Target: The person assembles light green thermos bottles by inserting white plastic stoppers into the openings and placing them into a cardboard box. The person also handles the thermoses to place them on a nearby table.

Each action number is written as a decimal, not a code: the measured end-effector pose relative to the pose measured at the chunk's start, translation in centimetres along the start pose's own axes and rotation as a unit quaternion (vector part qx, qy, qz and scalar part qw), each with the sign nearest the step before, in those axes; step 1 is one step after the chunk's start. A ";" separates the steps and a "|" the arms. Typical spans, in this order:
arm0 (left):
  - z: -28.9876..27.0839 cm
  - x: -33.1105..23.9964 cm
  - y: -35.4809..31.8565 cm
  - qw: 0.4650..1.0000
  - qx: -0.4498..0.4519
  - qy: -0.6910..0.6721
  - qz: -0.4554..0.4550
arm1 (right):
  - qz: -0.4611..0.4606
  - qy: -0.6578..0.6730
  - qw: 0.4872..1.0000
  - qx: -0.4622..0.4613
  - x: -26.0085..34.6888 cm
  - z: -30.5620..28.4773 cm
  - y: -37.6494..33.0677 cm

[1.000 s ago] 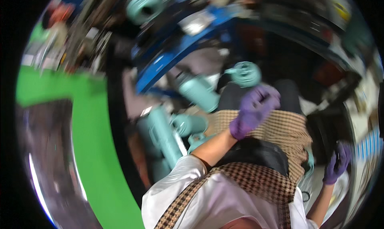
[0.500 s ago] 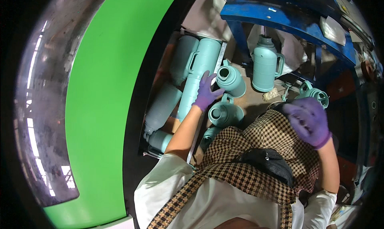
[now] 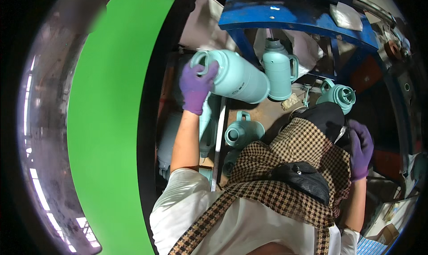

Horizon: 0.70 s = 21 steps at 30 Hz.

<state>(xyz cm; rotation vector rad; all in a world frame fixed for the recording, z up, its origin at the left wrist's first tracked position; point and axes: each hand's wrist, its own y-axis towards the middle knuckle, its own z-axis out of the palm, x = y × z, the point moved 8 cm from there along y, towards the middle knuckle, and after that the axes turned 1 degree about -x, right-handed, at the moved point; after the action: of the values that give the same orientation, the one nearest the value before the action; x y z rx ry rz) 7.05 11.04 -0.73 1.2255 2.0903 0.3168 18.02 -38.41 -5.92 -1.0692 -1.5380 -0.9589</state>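
Left hand [image 3: 196, 88], purple-gloved, closed on the handle [image 3: 195, 56] of one teal flask [image 3: 243, 81], held tilted left of an upright flask [image 3: 277, 74]. Right hand [image 3: 361, 148], gloved, beside the knee [image 3: 331, 117]; I cannot tell whether it pinches anything. Beyond: blue table [image 3: 290, 19], white packet [image 3: 346, 18] on top.

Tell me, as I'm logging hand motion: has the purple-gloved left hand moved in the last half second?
Yes: the purple-gloved left hand has moved up the view, toward the left end of the long blue-painted bench.
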 end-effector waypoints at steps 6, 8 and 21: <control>-6.2 -4.9 2.7 0.949 -0.027 -0.272 -0.157 | -0.109 -0.103 0.970 0.190 -3.2 8.3 6.1; -4.5 -6.2 2.1 0.929 -0.047 -0.352 -0.104 | 0.043 0.126 0.981 0.143 -1.5 8.2 5.5; 10.4 -12.1 -12.7 0.628 0.430 -0.618 -0.194 | -0.316 -0.037 0.948 0.009 10.4 -8.7 -2.9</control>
<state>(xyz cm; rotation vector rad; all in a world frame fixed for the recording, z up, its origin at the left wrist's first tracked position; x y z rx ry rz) 9.27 -7.12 -9.72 0.8650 1.0433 -1.4953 16.46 -45.71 5.80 -0.5967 -2.0001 -1.3368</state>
